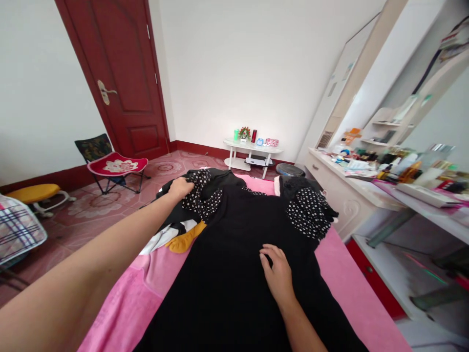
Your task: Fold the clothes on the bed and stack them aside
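A black dress (238,254) with polka-dot sleeves lies spread over a pink cover (135,293). At its far left, my left hand (182,187) reaches out with its fingers closed on the left dotted sleeve (203,200). My right hand (277,269) rests on the middle of the black fabric, fingers loosely bent and apart, holding nothing. The other dotted sleeve (311,212) lies to the right, partly bunched. Beside and under the left sleeve are other garments, among them a mustard-yellow one (185,238) and a white one (166,238).
On the right stands a dressing table (370,190) crowded with bottles and small items. A low white side table (252,146) is against the far wall. To the left are a folding chair (117,165), a yellow stool (32,190) and a red door (122,73).
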### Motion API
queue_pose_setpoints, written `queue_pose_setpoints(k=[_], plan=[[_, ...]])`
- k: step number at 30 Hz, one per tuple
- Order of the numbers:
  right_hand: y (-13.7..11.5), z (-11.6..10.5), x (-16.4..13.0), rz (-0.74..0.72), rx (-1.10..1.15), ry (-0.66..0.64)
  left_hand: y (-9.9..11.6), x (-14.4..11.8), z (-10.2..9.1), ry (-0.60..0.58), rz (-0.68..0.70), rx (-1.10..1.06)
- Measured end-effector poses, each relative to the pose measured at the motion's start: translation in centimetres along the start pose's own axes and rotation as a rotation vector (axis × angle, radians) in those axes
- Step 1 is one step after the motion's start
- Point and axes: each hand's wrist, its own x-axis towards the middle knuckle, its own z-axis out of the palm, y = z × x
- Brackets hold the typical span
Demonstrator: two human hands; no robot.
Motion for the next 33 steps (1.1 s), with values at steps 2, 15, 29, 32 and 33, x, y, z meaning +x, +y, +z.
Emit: queue_pose_setpoints(k=[2, 15, 29, 32, 33], plan=[[-0.6, -0.2, -0.1, -0.014, 0.048, 0.026, 1.5, 0.3, -0.7, 0.044, -0.002, -0.098], [-3.0, -1.4, -1.5, -0.274, 0.075, -0.192, 5.6, -15.5, 0.7, -0.672, 0.954, -0.125], [-0.1, 0.5, 7.6, 0.458, 0.223, -0.084, -8.5, -24.1, -4.3, -0.789, 0.321, 0.321], [0.7, 0.4, 10.6, 0.622, 0.224, -0.204, -7.6, -25.0, -3.9, -0.79, 0.343, 0.196], [0.9, 0.2, 11.4, 0.627, 0.222, -0.2, -7.0, -25.2, -3.9, -0.794, 0.346, 0.132]])
